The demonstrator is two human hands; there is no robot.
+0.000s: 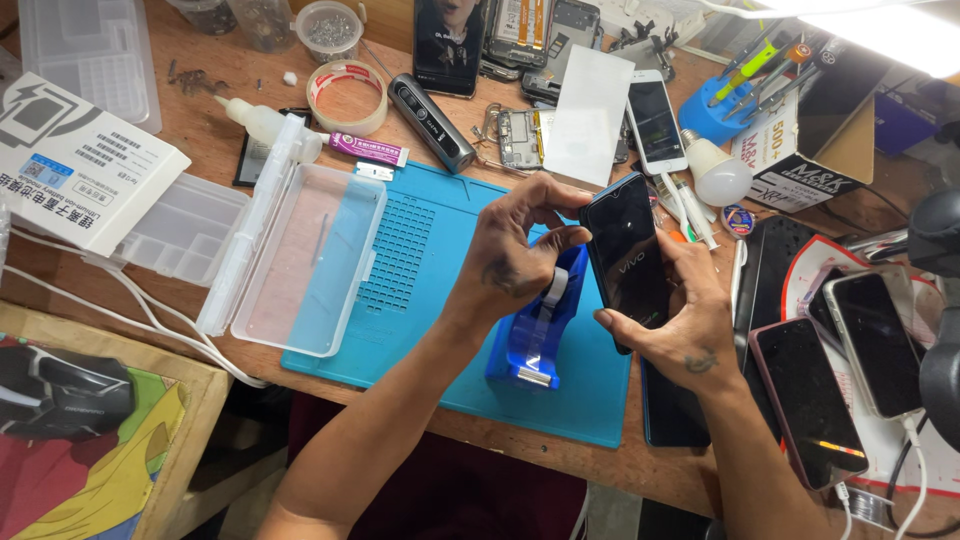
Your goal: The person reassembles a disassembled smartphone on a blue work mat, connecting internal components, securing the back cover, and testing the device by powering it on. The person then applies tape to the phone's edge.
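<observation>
held item: black smartphone (628,262), back side up, tilted slightly, lifted above the blue work mat (420,270), between both hands
left hand (515,250): closed around the phone's top-left corner; fingers curl over the upper edge, thumb on the side edge; looks like it steadies or presses that corner
right hand (685,325): cups the phone from below and the right; thumb lies on the lower left edge, fingers wrap behind; grip closed, carries the weight
why held so: both hands pinch the edges, not the flat back, so the back stays bare and facing the camera; probably edge or seam work, judged from the grip only
under the hands: blue tape dispenser (535,335) stands on the mat, just below the left hand, near but not touching the phone as far as I can tell
left of mat: clear plastic parts box (300,255), lid open, lying partly over the mat's left edge
behind mat: roll of tape (347,95), purple glue tube (368,150), white squeeze bottle (262,122), bare circuit board (520,138), white smartphone (656,122) face up
right side: two smartphones (840,375) face up with cables plugged in, well apart from the held phone
back right: blue tool holder (722,105) with drivers and tweezers upright, within reach; white bulb (718,172) beside it
surface: cluttered wooden workbench (200,140)
</observation>
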